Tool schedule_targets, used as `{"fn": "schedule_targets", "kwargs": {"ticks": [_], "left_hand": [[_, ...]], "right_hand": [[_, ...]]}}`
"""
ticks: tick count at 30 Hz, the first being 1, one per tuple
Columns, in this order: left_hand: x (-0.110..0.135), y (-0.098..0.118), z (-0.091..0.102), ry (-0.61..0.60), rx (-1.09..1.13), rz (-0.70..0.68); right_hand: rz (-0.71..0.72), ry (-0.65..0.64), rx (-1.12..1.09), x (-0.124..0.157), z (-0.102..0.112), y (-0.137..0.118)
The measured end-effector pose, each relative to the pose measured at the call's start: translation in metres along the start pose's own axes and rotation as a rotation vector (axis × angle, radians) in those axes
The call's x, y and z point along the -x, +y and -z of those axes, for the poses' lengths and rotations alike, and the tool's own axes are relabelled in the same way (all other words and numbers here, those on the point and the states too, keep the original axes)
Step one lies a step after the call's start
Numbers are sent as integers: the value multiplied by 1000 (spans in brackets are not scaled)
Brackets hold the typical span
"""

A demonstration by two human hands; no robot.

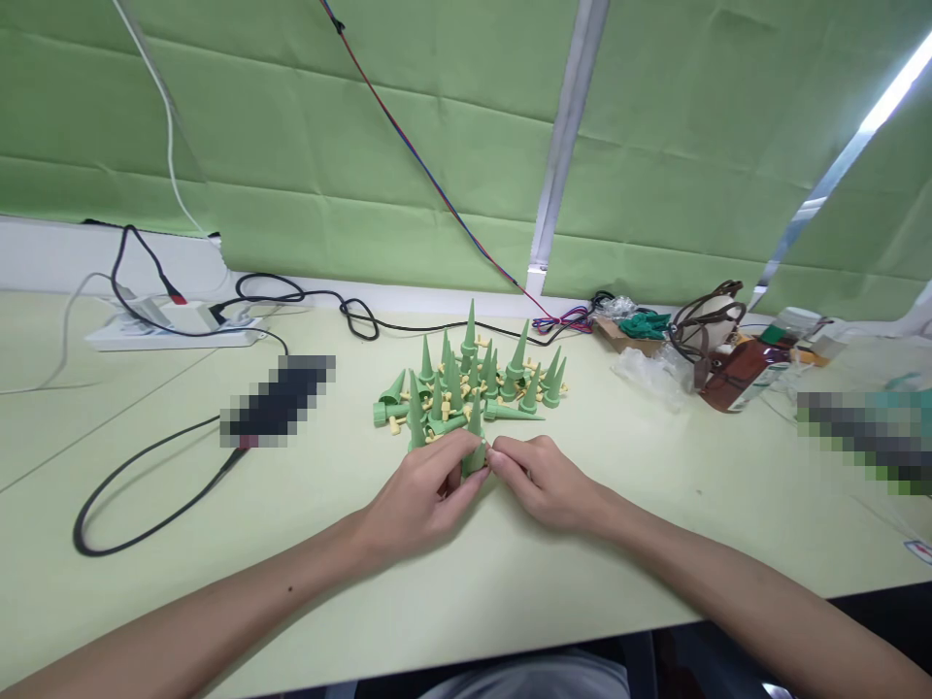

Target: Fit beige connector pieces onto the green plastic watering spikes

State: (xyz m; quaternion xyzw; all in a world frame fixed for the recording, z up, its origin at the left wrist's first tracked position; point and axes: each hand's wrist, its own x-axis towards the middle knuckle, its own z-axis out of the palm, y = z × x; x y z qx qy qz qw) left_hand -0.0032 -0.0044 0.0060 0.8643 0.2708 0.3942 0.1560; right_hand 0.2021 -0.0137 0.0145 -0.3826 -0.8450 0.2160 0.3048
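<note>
A cluster of several green cone-shaped spikes (pixel 473 374) with small yellow valve pieces stands and lies on the pale green table (pixel 582 544). My left hand (pixel 426 495) is closed around the base of one upright green spike (pixel 476 442) at the near edge of the cluster. My right hand (pixel 535 476) meets it from the right, fingers pinched against the same spike's base. What the right fingertips pinch is too small to make out.
A white power strip (pixel 171 325) with black cables (pixel 146 505) lies at the back left. A blurred dark object (pixel 277 398) sits left of the spikes. Bags, a brown strap and clutter (pixel 706 349) fill the back right. A red-blue wire (pixel 437 189) hangs across the green curtain.
</note>
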Motion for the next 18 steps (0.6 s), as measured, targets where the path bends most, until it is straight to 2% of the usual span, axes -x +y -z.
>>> {"fn": "schedule_targets", "kwargs": {"ticks": [10,18], "left_hand": [[0,1,2,22,-3,27],[-1,1,1,10,16,-34]], "right_hand": [[7,-1,-10,0,-1,2],[18,-3,-13,0,-1,3]]}}
